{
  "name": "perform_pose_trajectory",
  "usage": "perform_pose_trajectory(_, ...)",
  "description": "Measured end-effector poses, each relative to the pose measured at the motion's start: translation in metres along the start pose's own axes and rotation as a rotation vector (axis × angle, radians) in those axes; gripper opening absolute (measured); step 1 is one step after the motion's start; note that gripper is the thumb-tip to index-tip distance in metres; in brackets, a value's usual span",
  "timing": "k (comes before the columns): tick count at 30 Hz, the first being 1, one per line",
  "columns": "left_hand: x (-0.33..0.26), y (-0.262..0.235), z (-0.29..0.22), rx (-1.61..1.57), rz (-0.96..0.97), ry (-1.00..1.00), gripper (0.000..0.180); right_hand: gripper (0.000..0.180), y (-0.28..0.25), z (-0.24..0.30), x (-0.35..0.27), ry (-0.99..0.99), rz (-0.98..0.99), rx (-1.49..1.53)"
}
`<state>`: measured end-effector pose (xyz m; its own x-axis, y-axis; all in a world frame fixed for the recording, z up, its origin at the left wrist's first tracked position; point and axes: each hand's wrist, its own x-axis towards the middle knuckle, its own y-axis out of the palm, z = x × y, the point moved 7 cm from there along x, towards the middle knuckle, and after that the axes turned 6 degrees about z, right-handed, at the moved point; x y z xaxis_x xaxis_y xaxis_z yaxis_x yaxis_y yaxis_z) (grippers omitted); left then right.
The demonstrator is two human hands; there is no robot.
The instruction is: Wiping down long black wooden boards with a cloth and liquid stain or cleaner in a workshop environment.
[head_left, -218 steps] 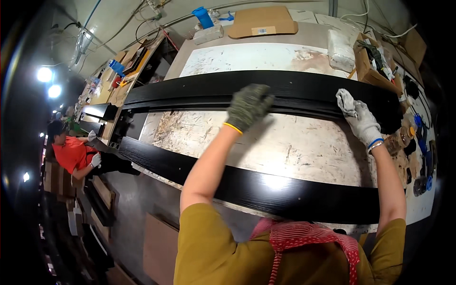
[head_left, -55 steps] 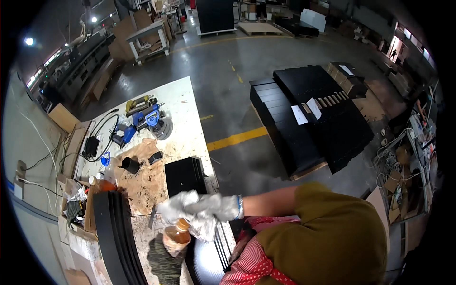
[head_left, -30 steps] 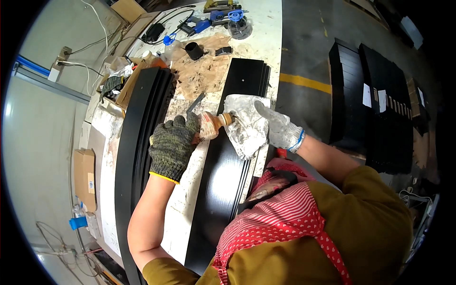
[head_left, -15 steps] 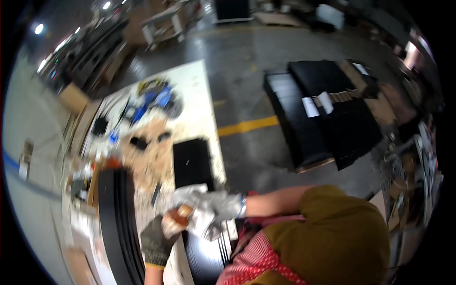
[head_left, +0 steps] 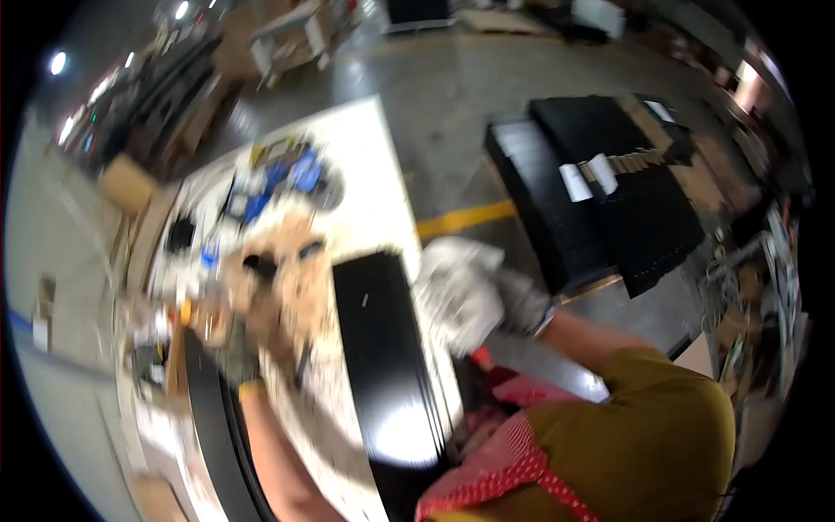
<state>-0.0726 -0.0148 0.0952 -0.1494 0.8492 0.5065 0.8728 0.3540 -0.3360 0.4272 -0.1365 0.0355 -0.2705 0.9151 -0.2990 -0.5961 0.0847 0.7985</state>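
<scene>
My left hand (head_left: 237,355), in a dark knit glove with a yellow cuff, is over the left side of the table. Its fingers are blurred, and they appear closed around a clear bottle (head_left: 210,322) with orange-brown tones. My right hand (head_left: 522,304), in a grey glove, grips a crumpled white rag (head_left: 461,294) beyond the table's right edge. Between the hands lies a stack of long black panels (head_left: 383,348), its glossy top reflecting light. A second stack of black panels (head_left: 209,418) runs along the left, below my left forearm.
Blue and yellow tools (head_left: 287,178) lie at the table's far end. Small dark items (head_left: 259,264) rest on a brown patch. A cardboard box (head_left: 129,184) is at the far left. Across the floor, a pallet-like stack of black panels (head_left: 557,209) carries white papers.
My hands have moved apart: the left went left and forward with the bottle, the right swung right with the rag. The middle panel stack now shows fully.
</scene>
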Motion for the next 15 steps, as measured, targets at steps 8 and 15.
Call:
perform_pose_trajectory(8, -0.045, 0.016, 0.033, 0.205, -0.163, -0.44, 0.102, 0.068, 0.041, 0.047, -0.024, -0.015, 0.102, -0.066)
perform_pose_trajectory(15, -0.108, -0.008, -0.06, 0.23, -0.156, -0.419, 0.091, 0.055, 0.051, 0.031, -0.011, -0.084, 0.184, -0.348)
